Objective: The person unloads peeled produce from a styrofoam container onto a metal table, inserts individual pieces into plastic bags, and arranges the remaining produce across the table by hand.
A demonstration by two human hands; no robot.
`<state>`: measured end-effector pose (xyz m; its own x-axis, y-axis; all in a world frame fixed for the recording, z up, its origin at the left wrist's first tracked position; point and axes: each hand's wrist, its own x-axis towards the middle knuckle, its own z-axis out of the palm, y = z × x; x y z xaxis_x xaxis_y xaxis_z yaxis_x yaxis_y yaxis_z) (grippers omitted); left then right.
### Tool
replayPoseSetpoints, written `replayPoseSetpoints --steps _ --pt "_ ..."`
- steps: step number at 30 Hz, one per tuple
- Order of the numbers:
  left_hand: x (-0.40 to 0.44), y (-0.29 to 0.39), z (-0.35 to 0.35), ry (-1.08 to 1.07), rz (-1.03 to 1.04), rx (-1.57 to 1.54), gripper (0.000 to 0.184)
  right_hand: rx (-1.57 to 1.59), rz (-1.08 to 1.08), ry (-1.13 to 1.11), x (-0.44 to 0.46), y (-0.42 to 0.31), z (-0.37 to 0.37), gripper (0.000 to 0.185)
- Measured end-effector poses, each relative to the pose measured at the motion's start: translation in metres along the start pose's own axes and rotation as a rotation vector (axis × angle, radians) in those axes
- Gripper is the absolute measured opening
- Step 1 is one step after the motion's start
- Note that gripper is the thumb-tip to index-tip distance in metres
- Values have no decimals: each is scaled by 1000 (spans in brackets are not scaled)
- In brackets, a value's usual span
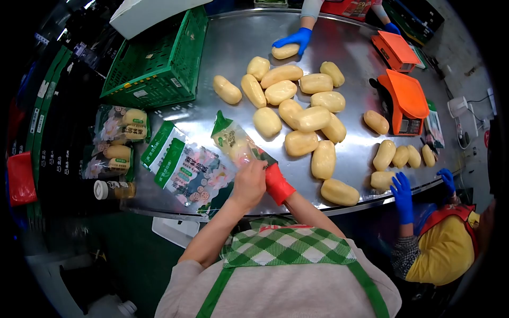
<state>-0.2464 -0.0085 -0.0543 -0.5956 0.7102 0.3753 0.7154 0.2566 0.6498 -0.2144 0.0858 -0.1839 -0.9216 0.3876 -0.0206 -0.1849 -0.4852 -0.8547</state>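
Note:
Close in front of me, my bare left hand (249, 183) is closed with its fingers pinching the edge of a printed plastic bag (231, 139). My right hand (278, 183), in a red glove, is pressed against the left one at the same end of the bag; its fingers are partly hidden. Pale lotus root shows through the bag's clear part. To the left lie flat printed bags (197, 172) with green tops, overlapping each other. Several peeled lotus roots (313, 118) are grouped on the metal table, right of and beyond my hands.
A green crate (159, 66) stands at the back left, with filled bags (121, 124) and a lidded jar (114, 190) nearer. Orange scales (407, 95) stand at the right. One co-worker's blue glove (297, 40) touches a lotus root across the table; another's glove (402, 196) is at the right.

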Motion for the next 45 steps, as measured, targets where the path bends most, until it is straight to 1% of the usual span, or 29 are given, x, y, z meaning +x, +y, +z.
replayPoseSetpoints --steps 2,8,11,15,21,22,25,28,30,34,37,38,42,45 --pt "5 2 -3 5 33 10 18 -14 30 -29 -2 -4 3 42" --pt "-13 6 -2 -16 18 -81 18 -80 88 -90 -7 -15 11 40" --pt "-13 0 -2 39 0 -99 17 -120 116 -112 -8 -23 9 40" --pt "-8 1 -8 40 -12 -114 19 -129 148 -123 -9 -30 10 39" --pt "-16 -2 -9 25 21 -165 19 -134 138 -160 -6 -22 27 37" --pt "-16 -5 -10 -10 16 -146 18 -135 136 -165 -4 -22 29 37" --pt "-17 -12 -15 -12 54 -130 17 -147 124 -172 -1 -20 33 36" --pt "-18 -15 -19 -11 56 -147 15 -188 131 -170 -3 -23 27 35" --pt "-15 -14 -27 -21 21 -165 14 -231 138 -168 -5 -26 20 35" --pt "-5 -24 -34 10 33 -190 15 -281 157 -146 -4 -35 12 34" --pt "-4 -23 -29 59 116 -154 16 -287 155 -152 -1 -37 22 33" --pt "-5 -18 -28 12 101 -168 15 -285 152 -157 0 -36 26 33" --pt "-13 -23 -20 -13 117 -169 12 -290 143 -171 6 -33 36 32" --pt "-11 -23 -22 22 143 -157 12 -297 148 -181 8 -36 42 32"
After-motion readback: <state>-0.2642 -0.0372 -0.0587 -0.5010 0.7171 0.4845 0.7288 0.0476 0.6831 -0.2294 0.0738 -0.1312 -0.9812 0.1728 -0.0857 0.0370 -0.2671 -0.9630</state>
